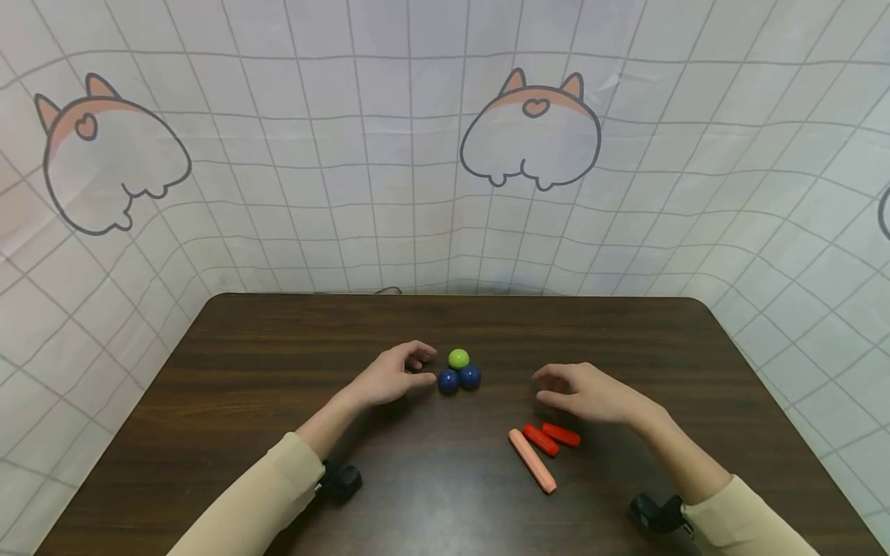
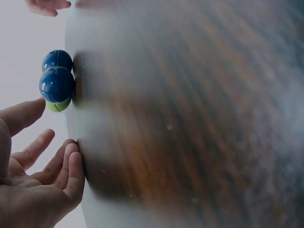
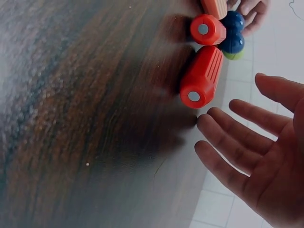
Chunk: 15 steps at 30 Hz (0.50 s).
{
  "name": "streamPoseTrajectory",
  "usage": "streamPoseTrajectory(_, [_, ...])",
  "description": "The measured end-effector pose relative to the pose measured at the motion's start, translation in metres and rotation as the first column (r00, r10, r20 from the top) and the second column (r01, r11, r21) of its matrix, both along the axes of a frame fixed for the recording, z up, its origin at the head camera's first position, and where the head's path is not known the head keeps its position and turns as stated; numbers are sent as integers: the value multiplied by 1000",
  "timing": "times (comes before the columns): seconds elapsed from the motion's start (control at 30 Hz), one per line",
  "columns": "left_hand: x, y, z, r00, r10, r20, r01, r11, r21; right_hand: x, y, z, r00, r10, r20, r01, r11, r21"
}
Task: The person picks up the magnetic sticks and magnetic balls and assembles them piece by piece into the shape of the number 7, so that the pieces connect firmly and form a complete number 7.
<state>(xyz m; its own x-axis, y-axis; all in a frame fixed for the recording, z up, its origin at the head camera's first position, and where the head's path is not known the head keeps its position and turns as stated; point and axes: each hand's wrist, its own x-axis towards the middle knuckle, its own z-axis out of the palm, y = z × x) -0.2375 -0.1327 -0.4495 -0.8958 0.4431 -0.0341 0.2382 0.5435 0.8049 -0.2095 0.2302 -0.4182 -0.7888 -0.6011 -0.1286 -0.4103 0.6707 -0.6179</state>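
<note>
Tabletop point(image 1: 278, 347) is dark brown with a streaked wood-grain pattern, a soft sheen and rounded far corners. Near its middle, two glossy blue balls point(image 1: 470, 377) and a glossy lime-green ball point(image 1: 458, 358) form a tight cluster, the green one at the far side. Fine seams run round the green ball and at least one blue ball.

Left hand point(image 1: 389, 376) is beside the cluster, thumb extended close to the nearer-left blue ball; contact cannot be determined. Its fingers are gently bent, the thumb well apart from them, with nothing pinched.

Right hand point(image 1: 587, 392) is to the right of the balls and just beyond the rods. Its fingers are slightly spread and softly bent, thumb separate, with nothing gripped. Whether its fingertips touch the wood cannot be determined.

Two short red rods point(image 1: 541, 440) lie side by side, faceted, with grooved sides; the ends facing the right wrist view carry round silver-grey discs. A longer salmon-pink rod point(image 1: 532, 461) lies at a slant just left of them.

Cream sleeves point(image 1: 243, 502) cover both forearms, with a black wrist device point(image 1: 344, 483) at each cuff. Rippled white sheeting point(image 1: 410, 193), printed with a grey grid and cartoon animal rumps, hangs behind.
</note>
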Motion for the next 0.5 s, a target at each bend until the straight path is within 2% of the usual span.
streamPoseTrajectory(0.5, [0, 7, 1, 1000, -15, -14, 15, 1000, 6, -3, -2, -2, 998, 54, 15, -54, 998, -12])
